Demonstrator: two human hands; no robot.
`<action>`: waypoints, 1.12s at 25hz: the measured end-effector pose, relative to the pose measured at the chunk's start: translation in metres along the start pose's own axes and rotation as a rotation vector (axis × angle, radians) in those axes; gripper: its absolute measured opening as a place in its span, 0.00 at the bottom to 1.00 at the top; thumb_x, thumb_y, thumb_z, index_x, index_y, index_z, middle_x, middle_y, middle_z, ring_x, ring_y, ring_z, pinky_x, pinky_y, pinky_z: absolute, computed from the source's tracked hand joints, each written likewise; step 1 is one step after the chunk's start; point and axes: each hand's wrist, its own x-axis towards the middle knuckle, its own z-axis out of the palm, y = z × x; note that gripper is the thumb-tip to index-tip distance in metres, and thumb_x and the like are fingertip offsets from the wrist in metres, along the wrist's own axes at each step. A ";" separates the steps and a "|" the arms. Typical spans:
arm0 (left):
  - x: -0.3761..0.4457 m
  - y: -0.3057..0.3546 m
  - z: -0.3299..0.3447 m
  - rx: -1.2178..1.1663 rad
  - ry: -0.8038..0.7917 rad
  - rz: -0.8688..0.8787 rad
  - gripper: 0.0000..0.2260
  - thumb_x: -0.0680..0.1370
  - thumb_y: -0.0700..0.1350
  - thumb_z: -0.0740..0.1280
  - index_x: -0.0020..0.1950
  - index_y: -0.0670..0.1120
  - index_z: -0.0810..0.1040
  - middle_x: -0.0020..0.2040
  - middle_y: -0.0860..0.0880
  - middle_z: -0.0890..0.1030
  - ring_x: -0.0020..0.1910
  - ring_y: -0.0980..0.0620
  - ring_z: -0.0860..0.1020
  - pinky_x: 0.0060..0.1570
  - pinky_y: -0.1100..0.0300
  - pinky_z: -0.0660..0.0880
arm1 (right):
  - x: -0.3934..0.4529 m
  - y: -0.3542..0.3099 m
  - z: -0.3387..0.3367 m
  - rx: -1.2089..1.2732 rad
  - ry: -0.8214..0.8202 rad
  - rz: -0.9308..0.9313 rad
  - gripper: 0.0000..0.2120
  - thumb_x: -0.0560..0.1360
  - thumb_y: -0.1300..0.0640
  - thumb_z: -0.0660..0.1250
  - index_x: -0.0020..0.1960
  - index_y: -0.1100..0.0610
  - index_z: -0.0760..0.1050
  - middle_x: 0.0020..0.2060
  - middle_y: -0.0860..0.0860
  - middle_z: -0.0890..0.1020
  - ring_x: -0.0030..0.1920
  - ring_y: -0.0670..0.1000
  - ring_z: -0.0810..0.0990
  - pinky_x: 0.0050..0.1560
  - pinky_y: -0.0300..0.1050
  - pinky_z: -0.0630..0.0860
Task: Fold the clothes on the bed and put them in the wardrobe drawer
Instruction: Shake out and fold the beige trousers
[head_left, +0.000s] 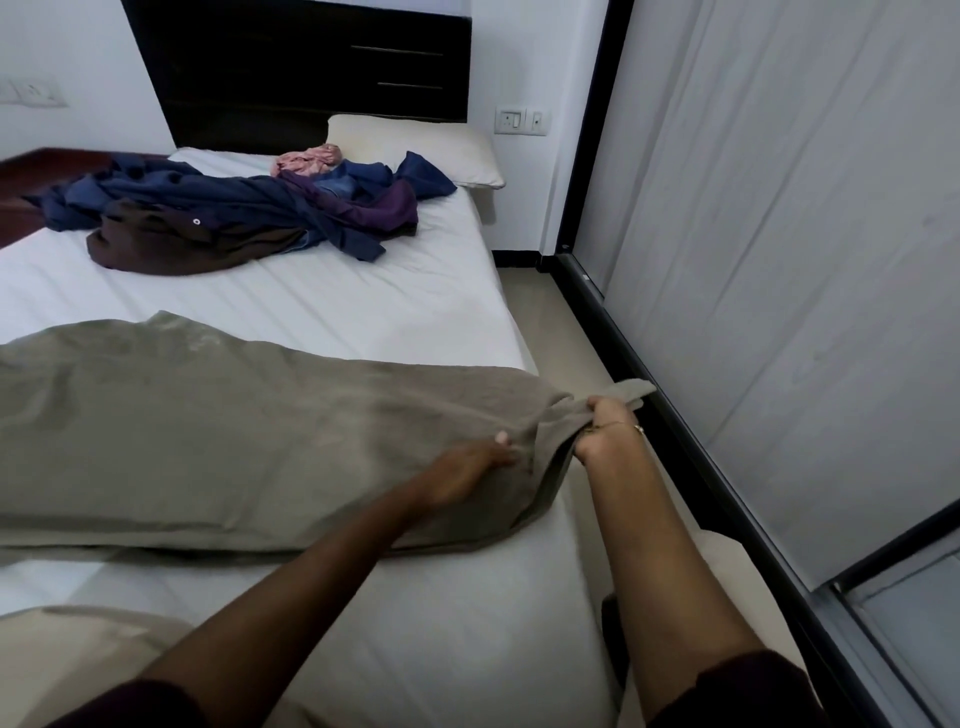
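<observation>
- A grey-green garment (218, 431) lies spread across the near half of the bed (322, 306), stretching from the left edge of view to the bed's right side.
- The left hand (467, 467) rests on top of the garment near its right end, fingers curled and gathering a fold of the cloth.
- The right hand (605, 423) grips the garment's right end just past the bed's edge, fingers closed round the bunched fabric; a short strip of cloth sticks out beyond the fist toward the wardrobe (779, 260).
- The 2 hands are close together, with a raised ridge of fabric between them.
- A thin bracelet (618, 425) sits on the right wrist.
- Farther up the bed, a loose pile of clothes (234, 218) waits unfolded: navy pieces, a brown one at the front, a purple one to the right and a pink one at the back.
- A cream pillow (415, 148) lies at the head of the bed, touching the pile's far right edge.
- Behind it stands a dark headboard (291, 67).
- The wardrobe runs along the right side, its pale sliding doors on a black track, with a strip of floor (550, 332) between it and the bed.
</observation>
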 end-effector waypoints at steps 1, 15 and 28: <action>0.000 0.007 -0.007 -0.168 0.059 -0.033 0.18 0.83 0.52 0.51 0.67 0.47 0.70 0.64 0.46 0.76 0.61 0.53 0.73 0.54 0.66 0.69 | 0.000 0.000 0.019 -0.060 0.001 -0.036 0.16 0.81 0.61 0.52 0.67 0.65 0.66 0.62 0.54 0.73 0.64 0.55 0.72 0.64 0.50 0.67; -0.070 -0.036 -0.204 0.140 0.552 -0.486 0.13 0.76 0.37 0.66 0.60 0.34 0.76 0.57 0.38 0.78 0.47 0.44 0.77 0.42 0.58 0.74 | -0.039 0.180 0.156 -1.490 -0.408 -0.860 0.25 0.74 0.40 0.51 0.58 0.55 0.76 0.62 0.56 0.75 0.65 0.58 0.70 0.63 0.52 0.64; -0.042 -0.059 -0.172 1.002 0.495 -0.189 0.31 0.77 0.57 0.62 0.76 0.48 0.56 0.76 0.45 0.56 0.75 0.44 0.53 0.71 0.48 0.56 | 0.022 0.168 0.101 -1.899 -0.210 -0.746 0.27 0.77 0.36 0.50 0.74 0.43 0.55 0.76 0.51 0.51 0.75 0.59 0.47 0.69 0.65 0.47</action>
